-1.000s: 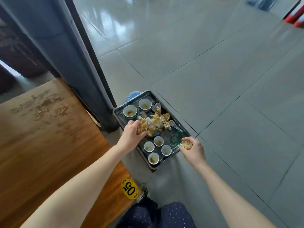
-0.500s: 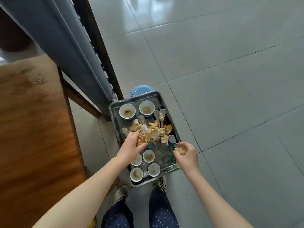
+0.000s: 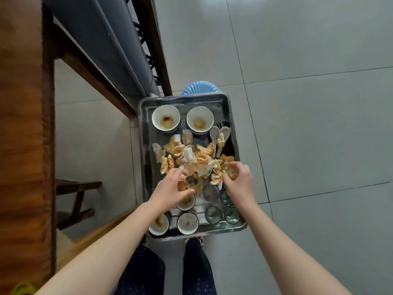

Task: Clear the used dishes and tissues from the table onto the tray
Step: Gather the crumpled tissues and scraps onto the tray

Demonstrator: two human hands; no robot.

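Mostly crumpled, orange-stained tissues point(image 3: 191, 158)

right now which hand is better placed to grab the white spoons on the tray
Right, probably: the spoons lie far right on the tray, beyond the right hand, though it holds a crumpled tissue. The left hand is over the tissue pile.

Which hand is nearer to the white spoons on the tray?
Right. The right hand sits just nearer the person than the white spoons; the left hand lies farther, across the tissue pile.
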